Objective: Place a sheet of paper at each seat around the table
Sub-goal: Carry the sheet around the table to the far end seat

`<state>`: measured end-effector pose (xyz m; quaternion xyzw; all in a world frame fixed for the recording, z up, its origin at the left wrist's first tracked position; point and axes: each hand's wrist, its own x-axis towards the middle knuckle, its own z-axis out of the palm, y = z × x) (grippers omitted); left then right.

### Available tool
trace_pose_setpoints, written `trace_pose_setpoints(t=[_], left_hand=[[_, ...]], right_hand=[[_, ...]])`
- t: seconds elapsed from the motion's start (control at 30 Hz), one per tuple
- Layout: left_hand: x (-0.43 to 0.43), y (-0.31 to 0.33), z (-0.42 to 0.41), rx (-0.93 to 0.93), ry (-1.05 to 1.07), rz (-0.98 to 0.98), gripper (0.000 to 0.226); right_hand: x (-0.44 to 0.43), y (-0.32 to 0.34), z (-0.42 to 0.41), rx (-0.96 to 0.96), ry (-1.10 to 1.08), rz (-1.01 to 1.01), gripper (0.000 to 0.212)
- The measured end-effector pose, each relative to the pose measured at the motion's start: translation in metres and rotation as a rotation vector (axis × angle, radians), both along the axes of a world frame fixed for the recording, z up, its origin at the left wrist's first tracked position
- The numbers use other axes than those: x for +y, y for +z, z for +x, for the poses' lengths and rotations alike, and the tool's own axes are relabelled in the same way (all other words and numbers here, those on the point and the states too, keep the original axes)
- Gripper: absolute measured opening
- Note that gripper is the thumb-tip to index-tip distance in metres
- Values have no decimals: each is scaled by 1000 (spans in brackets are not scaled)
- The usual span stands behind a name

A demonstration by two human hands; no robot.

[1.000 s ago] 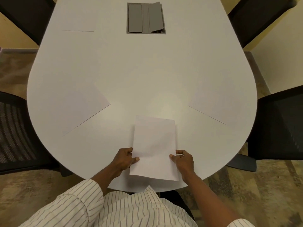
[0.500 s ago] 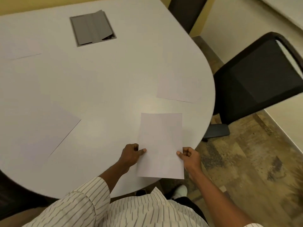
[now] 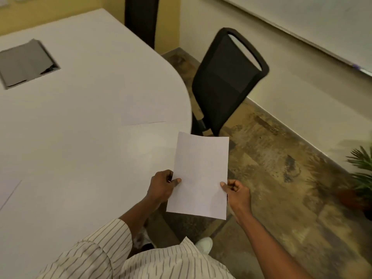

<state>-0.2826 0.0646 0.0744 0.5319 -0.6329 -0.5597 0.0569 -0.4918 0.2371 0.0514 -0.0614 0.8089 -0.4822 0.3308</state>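
Note:
I hold a white sheet of paper (image 3: 199,176) in both hands, off the table's right edge and above the floor. My left hand (image 3: 162,185) pinches its left edge and my right hand (image 3: 236,191) pinches its right edge. The white rounded table (image 3: 80,137) fills the left of the view. One sheet (image 3: 149,109) lies flat near the table's right edge, in front of a black mesh chair (image 3: 225,83). The corner of another sheet (image 3: 8,190) shows at the far left.
A grey cable hatch (image 3: 26,63) is set in the tabletop at upper left. A second dark chair (image 3: 141,19) stands at the top. A potted plant (image 3: 360,178) sits by the right wall on the patterned floor (image 3: 281,188). A whiteboard runs along the wall.
The view has swung right and the held sheet has moved from over the table's near end to past its right edge. Both hands keep their grip on it.

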Motion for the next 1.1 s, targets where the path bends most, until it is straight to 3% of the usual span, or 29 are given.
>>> trace_pose_setpoints(t=[0.1,0.23,0.4,0.5,0.73,0.9,1.1], left_hand=[[30,5,-46,8,-35,5,30],[61,10,-101,-12,-145,-33,16],[76,23,-152,-27,-214,-53,32],[79,31,-185,-31,-283,-76,30],[64,26,-260,-30,-390,-104,30],[40,12,-327,4,-390,-122,47],[2,19,-415,33,-440,-132,49]], right_hand=[[39,4,-37,29,-50,7,13],[87,9,-79,52,-143,-2,16],[120,14,-103,103,-233,-31,17],[132,17,-116,89,-294,-36,13],[134,22,-162,92,-402,-4,16],[117,20,-218,137,-421,38,16],[84,29,-294,192,-410,99,22]])
